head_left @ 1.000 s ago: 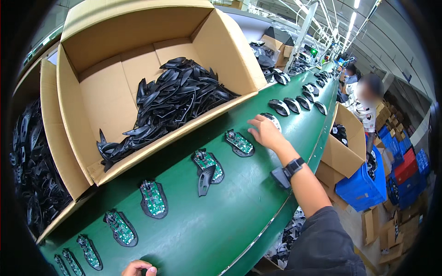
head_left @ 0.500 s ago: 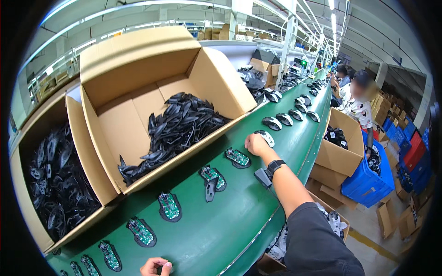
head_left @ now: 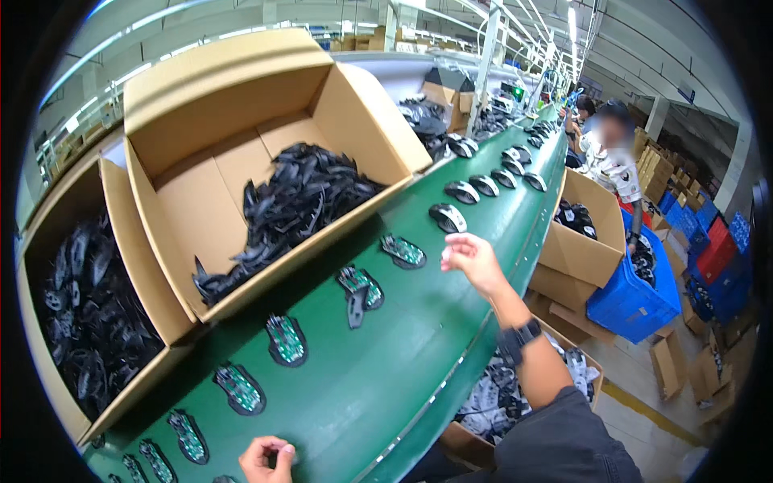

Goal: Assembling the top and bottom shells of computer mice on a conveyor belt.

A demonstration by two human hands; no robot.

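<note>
Just short of a white-and-black computer mouse (head_left: pixel 448 217) hovers my right hand (head_left: pixel 477 264), its fingers loosely bent and apart, with nothing visible in them. My left hand (head_left: pixel 264 460) is at the lower edge over the green belt, fingers curled in and nothing showing between them; part of it is cut off. Between the hands runs a row of black mouse bases with green circuit boards, among them one base (head_left: pixel 403 251) nearest my right hand and another (head_left: pixel 240 389) above my left. A loose black shell piece (head_left: pixel 357 309) leans on one base.
Beyond the belt stand a large carton (head_left: pixel 193 189) of black shell pieces and a second carton (head_left: pixel 173 314) of black parts. Several finished-looking mice (head_left: pixel 485 185) lie farther up the belt. On the right are a carton (head_left: pixel 586 253), a blue crate (head_left: pixel 636 298) and a seated co-worker (head_left: pixel 609 165).
My right hand has let go of the white-and-black mouse and drawn back toward me. My left hand stays low with its fingers curled. The whole view has shifted slightly.
</note>
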